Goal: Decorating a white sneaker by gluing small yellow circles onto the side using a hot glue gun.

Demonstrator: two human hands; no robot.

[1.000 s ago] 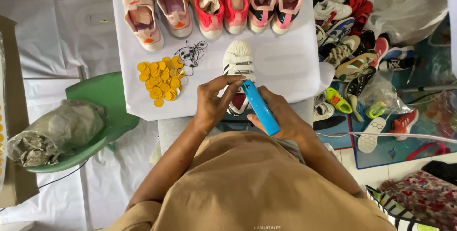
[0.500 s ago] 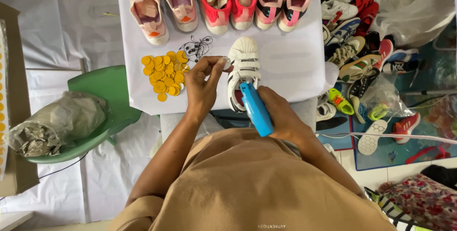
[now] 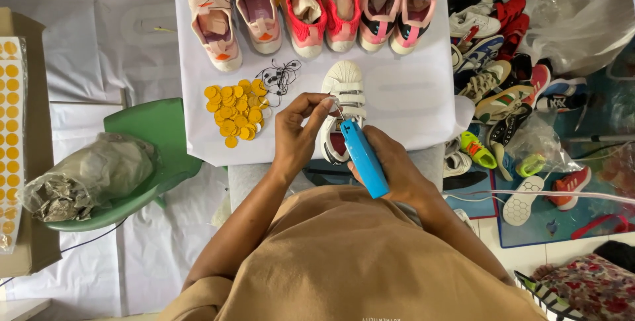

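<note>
**Hands at the white shoe, blue tool pressed in**

Person seated at a white paper-covered table (image 3: 403,106), seen from above the head.

Left hand (image 3: 299,137): fingers drawn together, thumb and forefinger pinching at something small near the tongue of a white strap-fastened sneaker with a ribbed rubber toe (image 3: 344,96). What sits in the pinch is too small to tell, possibly a tag or thread.

Right hand (image 3: 390,172): fingers wrapped tight round a bright blue plastic handheld tool (image 3: 364,157), its metal tip pointing toward 11 o'clock and meeting the sneaker just beside the left fingertips.

The sneaker lies at the near middle of the table, toe pointing to 12 o'clock, heel partly hidden under both hands.

Around it:
- At 9 o'clock of the sneaker, a heap of round yellow paper discs (image 3: 235,112); just beside the heap, at its 1 o'clock, a tangle of thin black strings (image 3: 278,76).
- At 12 o'clock, a row of six pink and red knit sneakers (image 3: 311,3) along the far edge, toes toward the person.
- At 3 o'clock, off the table, a loose pile of mixed shoes (image 3: 503,76) on the floor.
- At 8 o'clock, a green plastic chair (image 3: 155,139) holding a crumpled clear bag of grey paper (image 3: 83,175).
- Far left edge, a sheet of orange round stickers (image 3: 10,136) on a brown cardboard box (image 3: 33,228).
</note>
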